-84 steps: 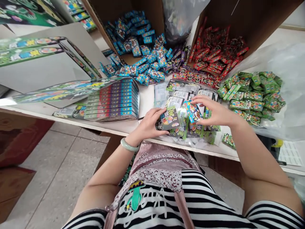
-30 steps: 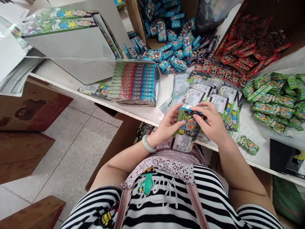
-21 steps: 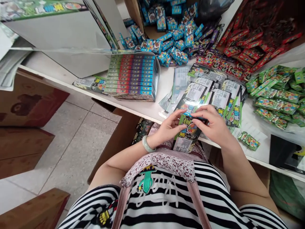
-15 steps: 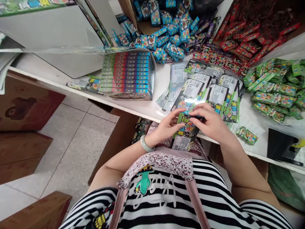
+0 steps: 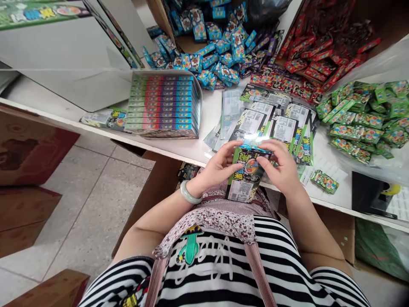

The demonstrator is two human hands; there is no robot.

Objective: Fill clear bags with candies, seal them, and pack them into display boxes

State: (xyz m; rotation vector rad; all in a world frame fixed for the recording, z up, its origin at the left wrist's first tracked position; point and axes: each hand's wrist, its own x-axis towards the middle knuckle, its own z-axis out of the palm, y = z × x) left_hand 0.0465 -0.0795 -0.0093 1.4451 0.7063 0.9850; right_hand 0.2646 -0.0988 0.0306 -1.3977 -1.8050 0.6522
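A printed plastic candy pouch [image 5: 244, 189] in black and green hangs over the table's front edge, held upright between both hands. My left hand [image 5: 225, 168] grips its left side, thumb on the printed front. On the right side, my right hand [image 5: 278, 164] pinches it near the top with the thumb in front. Bright blue edges of small candy boxes [image 5: 254, 148] show at the pouch's mouth; how many are inside is hidden. Just beyond the hands lie several flat printed pouches [image 5: 283, 130], overlapping one another.
A display box [image 5: 196, 106] packed with green, red, purple and blue rows stands to the left. Loose blue boxes [image 5: 220, 59], red boxes [image 5: 322, 64] and green boxes [image 5: 364, 119] are heaped behind and right. One green box [image 5: 324, 181] lies near the front edge beside a black tape dispenser [image 5: 367, 194].
The pouch has tipped so the blue box edges at its mouth show more. My right hand's fingers have shifted around its top right side. The whole view has moved slightly.
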